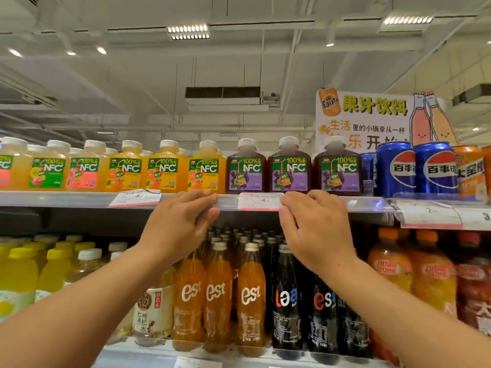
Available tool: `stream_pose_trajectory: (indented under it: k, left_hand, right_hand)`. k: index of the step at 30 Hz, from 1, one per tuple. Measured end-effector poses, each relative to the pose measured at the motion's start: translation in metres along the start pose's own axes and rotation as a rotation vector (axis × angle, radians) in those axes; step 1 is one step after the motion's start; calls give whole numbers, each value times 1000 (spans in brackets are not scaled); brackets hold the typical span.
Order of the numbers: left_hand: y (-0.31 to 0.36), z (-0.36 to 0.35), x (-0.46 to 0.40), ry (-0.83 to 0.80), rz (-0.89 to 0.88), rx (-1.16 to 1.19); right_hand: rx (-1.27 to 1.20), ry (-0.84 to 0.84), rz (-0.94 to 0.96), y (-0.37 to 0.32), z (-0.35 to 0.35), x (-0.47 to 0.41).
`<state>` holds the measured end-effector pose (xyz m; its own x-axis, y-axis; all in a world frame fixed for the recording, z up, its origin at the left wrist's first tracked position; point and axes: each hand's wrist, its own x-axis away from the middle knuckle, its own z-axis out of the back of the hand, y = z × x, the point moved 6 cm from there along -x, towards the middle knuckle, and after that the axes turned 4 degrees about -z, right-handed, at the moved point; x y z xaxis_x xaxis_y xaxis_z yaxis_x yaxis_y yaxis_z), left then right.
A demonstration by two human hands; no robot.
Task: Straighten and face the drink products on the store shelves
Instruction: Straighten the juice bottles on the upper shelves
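Note:
Purple NFC juice bottles [289, 168] stand labels forward on the top shelf, with orange NFC bottles [204, 170] to their left. My left hand [183, 221] grips the top shelf's front rail [228, 200] below the orange bottles, fingers on top and thumb underneath. My right hand [310, 227] is at the same rail below the purple bottles. Its curled fingertips pinch the right end of a white price tag [259, 201]. Neither hand touches a bottle.
Blue Pepsi cans [414, 168] stand right of the purple bottles, under a juice sign [372, 118]. The shelf below holds orange est bottles [216, 296], dark est bottles [287, 301] and yellow-capped bottles [32, 269]. Another price tag [135, 198] sits tilted on the rail to the left.

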<state>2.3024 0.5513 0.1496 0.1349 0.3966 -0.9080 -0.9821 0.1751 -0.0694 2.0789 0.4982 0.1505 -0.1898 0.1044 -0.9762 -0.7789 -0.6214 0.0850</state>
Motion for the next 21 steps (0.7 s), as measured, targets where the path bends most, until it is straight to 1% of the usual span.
stream_pose_trajectory:
  k: [1,3,5,7,10,13,15,17,19,21]
  left_hand:
    - [0,0,1,-13,17,10]
    - [0,-2,3,-82,28,-3]
    - [0,-2,4,-187,-15,-70]
    - [-3,6,8,-269,-77,-125]
    - [-25,34,19,-246,-134,-190]
    - [-77,67,37,-219,-71,-275]
    - [-118,88,51,-192,11,-317]
    - [-167,107,69,-191,94,-360]
    - [-211,116,84,-256,149,-411]
    - [-247,119,96,-329,167,-444]
  right_hand:
    - [39,-9,17,-3,-3,10]
    - [63,-25,-32,-3,-5,19]
    - [65,-62,-107,-5,-6,18]
    - [116,-127,-132,-10,-7,17]
    - [223,-240,-128,-16,-6,18]
    - [360,-375,-196,-23,-4,16]
    - [414,-463,-327,-29,-2,17]
    - [469,-518,-449,-52,1,14]
    - [487,-508,-438,-94,0,6]
    - [367,-497,-342,-153,-11,-2]
